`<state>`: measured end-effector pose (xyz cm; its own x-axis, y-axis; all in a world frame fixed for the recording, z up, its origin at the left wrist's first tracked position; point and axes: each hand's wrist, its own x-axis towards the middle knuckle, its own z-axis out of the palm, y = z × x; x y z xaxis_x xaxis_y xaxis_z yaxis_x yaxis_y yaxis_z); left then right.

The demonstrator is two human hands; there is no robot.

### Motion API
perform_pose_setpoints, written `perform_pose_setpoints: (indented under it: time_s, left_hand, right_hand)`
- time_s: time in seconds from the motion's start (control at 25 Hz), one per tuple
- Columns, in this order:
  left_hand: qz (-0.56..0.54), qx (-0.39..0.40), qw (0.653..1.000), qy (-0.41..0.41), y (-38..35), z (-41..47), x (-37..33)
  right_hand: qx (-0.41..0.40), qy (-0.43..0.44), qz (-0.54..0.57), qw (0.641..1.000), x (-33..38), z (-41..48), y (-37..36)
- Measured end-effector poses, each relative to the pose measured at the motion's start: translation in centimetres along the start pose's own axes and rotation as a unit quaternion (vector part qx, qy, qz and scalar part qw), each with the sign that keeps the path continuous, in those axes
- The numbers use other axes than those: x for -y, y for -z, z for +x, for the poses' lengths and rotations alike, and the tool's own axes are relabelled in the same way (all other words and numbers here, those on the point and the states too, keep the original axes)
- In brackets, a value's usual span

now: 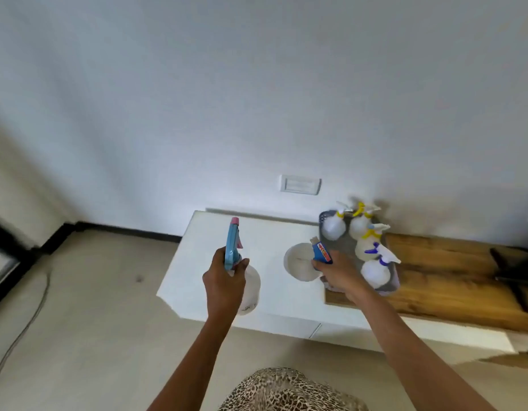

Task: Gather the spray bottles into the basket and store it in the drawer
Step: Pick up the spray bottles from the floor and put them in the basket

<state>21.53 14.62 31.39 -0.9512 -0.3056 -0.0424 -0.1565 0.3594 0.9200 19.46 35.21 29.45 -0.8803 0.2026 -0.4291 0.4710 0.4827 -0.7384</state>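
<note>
White and smooth, the low cabinet (274, 295) is seen from above, with a drawer front (274, 324) along its near side. A rough brown wooden top (452, 280) is laid on its right part. A grey basket (388, 287) with small holes in its wall is set where the white top and the wood meet. Four round white spray bottles are stood upright inside it. Yellow triggers are seen on the three far ones (333, 226) (360, 223) (368, 244), and a purple trigger on the near one (375, 269).

A clear, round spray bottle (250, 287) with a long blue head and a pink tip is gripped at the neck by the left hand (225, 280). It is held upright over the left part of the white top. It cannot be told if its base is touching the top.

A small blue bottle (322, 252) with red print and a pale cap is clasped by the right hand (341, 272). It is tilted and held just beside the left wall of the basket. A white round tub (298, 264) is seen under it, on the white top.

A pale wall plate (300, 184) is fixed on the smooth wall behind.
</note>
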Motion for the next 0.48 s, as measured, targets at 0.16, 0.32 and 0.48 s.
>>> perform_pose_setpoints:
  time_s: [0.16, 0.32, 0.48]
  left_hand:
    - [0.016, 0.056, 0.998, -0.009, -4.5, 3.2, -0.8]
    - [0.033, 0.073, 0.997, -0.004, -10.2, 6.5, -1.7]
    - [0.036, 0.059, 0.997, 0.024, -15.3, 9.4, -2.5]
  right_hand:
    - [-0.079, -0.001, -0.049, 0.996, -1.7, 3.4, 3.9]
    - [-0.106, 0.011, -0.076, 0.991, -4.1, 9.1, 7.6]
    - [-0.109, 0.052, -0.186, 0.975, -5.7, 15.4, 9.9]
